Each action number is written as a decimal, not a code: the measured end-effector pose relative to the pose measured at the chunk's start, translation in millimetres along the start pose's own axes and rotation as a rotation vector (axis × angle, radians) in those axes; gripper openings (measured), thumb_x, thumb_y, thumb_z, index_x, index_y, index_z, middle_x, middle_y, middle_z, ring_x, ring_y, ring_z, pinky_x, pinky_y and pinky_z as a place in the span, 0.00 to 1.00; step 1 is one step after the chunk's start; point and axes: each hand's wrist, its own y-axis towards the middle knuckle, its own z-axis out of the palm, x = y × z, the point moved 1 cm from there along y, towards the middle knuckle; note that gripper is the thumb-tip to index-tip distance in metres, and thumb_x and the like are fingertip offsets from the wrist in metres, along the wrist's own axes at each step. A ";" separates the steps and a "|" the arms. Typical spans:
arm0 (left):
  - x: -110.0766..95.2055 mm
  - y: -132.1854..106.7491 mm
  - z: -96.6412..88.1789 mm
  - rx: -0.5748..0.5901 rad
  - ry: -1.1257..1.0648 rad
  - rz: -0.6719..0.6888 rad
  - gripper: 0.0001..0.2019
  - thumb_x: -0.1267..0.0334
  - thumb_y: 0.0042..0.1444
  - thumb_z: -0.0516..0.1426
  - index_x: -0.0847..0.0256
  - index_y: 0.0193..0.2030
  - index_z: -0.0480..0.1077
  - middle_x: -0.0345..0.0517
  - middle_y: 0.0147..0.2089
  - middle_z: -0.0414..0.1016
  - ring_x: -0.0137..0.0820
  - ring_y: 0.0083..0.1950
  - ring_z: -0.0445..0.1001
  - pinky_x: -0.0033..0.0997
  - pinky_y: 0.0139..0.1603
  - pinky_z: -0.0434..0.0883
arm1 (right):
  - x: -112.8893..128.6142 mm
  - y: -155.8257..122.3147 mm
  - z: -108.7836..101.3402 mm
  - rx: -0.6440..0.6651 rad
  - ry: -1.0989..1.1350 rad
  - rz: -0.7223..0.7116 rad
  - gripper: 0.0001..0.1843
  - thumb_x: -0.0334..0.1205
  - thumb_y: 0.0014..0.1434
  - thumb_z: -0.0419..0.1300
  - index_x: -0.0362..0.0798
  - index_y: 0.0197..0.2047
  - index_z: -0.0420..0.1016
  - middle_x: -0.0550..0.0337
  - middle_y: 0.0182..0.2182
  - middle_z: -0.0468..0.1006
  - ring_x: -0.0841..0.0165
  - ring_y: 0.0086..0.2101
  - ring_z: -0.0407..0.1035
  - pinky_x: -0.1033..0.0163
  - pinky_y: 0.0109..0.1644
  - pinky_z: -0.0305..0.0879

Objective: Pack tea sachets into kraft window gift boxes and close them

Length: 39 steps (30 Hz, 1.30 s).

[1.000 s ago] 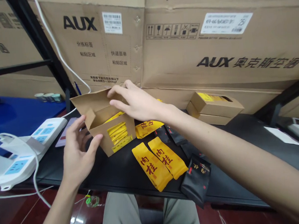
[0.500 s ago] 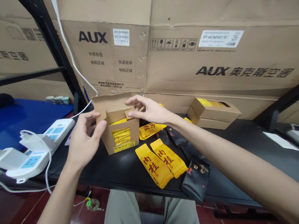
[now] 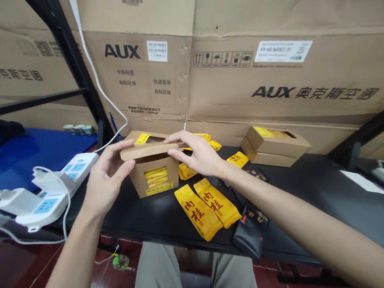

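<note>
While your left hand (image 3: pixel 107 178) and right hand (image 3: pixel 197 152) pinch the lid (image 3: pixel 149 152), the carton (image 3: pixel 137 183), left of loose pouches (image 3: pixel 198 211), contains yellow packets (image 3: pixel 156 176). Its windowed front faces near; the lid's long axis runs left-right.

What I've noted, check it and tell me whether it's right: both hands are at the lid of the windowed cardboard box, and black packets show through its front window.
One thing is wrong: the head view shows yellow packets through the front window, not black ones. The left hand and right hand are indeed at the lid of the cardboard box.
</note>
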 end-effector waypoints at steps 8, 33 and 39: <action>1.9 -7.6 0.5 -0.041 0.115 0.088 0.13 0.52 0.63 0.63 0.55 0.50 0.77 0.48 0.67 0.78 0.47 0.73 0.72 0.52 0.74 0.70 | -9.3 -7.8 6.2 -0.017 -0.011 -0.083 0.15 0.44 0.74 0.56 0.50 0.57 0.78 0.51 0.57 0.80 0.63 0.59 0.74 0.50 0.66 0.70; 53.0 -45.8 -1.9 -0.041 0.404 -0.027 0.38 0.47 0.66 0.60 0.52 0.79 0.54 0.57 0.80 0.61 0.50 0.71 0.74 0.55 0.67 0.78 | -8.7 -19.8 4.7 -0.039 0.010 0.163 0.25 0.48 0.60 0.71 0.51 0.56 0.71 0.51 0.56 0.74 0.62 0.50 0.75 0.49 0.54 0.79; 72.6 -62.8 -11.7 0.044 0.477 -0.208 0.27 0.44 0.65 0.59 0.57 0.64 0.72 0.55 0.63 0.80 0.46 0.60 0.83 0.52 0.66 0.76 | -21.4 -40.0 -60.5 -0.451 -0.163 0.282 0.35 0.57 0.56 0.72 0.52 0.60 0.67 0.49 0.58 0.74 0.58 0.52 0.75 0.49 0.52 0.80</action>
